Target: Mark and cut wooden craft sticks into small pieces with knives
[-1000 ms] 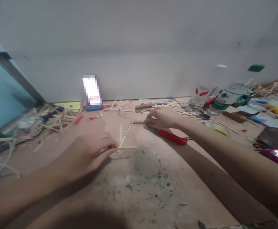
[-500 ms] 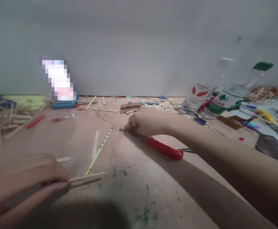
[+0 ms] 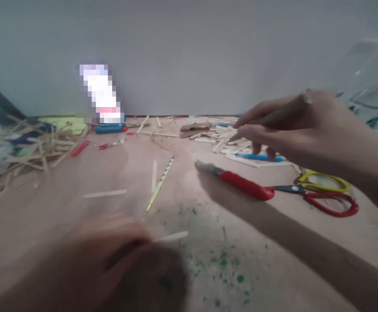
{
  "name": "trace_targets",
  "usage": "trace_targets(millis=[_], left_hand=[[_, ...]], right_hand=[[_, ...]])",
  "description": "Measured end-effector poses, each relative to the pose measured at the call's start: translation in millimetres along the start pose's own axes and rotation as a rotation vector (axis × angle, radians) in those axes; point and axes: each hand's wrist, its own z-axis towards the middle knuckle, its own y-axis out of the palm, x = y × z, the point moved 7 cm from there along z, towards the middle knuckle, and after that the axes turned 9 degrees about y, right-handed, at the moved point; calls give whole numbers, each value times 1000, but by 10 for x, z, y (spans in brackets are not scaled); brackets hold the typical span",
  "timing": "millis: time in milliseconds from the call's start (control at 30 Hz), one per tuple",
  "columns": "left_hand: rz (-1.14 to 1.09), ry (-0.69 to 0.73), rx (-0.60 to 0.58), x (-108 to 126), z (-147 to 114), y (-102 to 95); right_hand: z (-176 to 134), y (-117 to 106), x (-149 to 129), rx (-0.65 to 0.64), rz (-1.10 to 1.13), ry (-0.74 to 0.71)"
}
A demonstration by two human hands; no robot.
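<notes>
My left hand (image 3: 111,255), blurred at the bottom, pinches a thin pale wooden stick (image 3: 173,236) whose free end points right. My right hand (image 3: 292,125) is raised over the pile of wooden sticks (image 3: 223,143) at the back. Its fingers close round a slim, dull brown pen-like thing (image 3: 282,112), with the narrow tip pointing down and left. A red-handled tool (image 3: 245,185) with a grey metal head lies below this hand. Right of it are scissors (image 3: 305,189) with one yellow and one red loop. A blue pen (image 3: 260,157) lies beneath my right fingers.
A spotted yellow pencil (image 3: 160,184) and two loose sticks, one of them flat (image 3: 105,193), lie mid-table. At the back left, a blurred-out phone (image 3: 101,93) leans on a blue stand (image 3: 110,128). A tangle of sticks (image 3: 42,147) fills the far left. Green stains mark the tabletop.
My right hand has lifted away from the red tool's metal head and moved right, now with the pen-like thing in it. The view has turned right and down, uncovering the scissors.
</notes>
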Motion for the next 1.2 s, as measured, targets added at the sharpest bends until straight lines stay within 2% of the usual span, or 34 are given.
trace_targets(millis=[33,133,267,333,433,567,667,733,800,900,1100,1200], left_hand=[[-41,52,43,98,68,-2],[-74,89,17,191,168,102],[-73,120,39,139,75,164],[-75,141,59,92,17,178],[-88,177,68,46,-16,198],[-135,197,50,56,-1,192],[-168,170,14,58,19,173],[-180,122,-6,30,33,167],[-186,99,-28,16,47,173],[-150,135,-41,39,63,182],[-128,173,72,27,53,144],[-105,207,86,37,48,144]], right_hand=[[-97,22,-32,-18,52,-27],[-374,103,-146,-69,117,-94],[-715,191,-326,-33,102,-158],[-843,263,-388,-20,161,-138],[-952,501,-431,-134,308,1],[-1080,955,-454,-365,551,333],[-1188,1241,-418,-431,758,587],[-1220,1353,-379,-435,820,657],[-1216,1395,-327,-422,806,678],[-1159,1364,-284,-371,686,667],[-1023,1469,-361,-458,684,626],[-984,1493,-325,-404,623,544]])
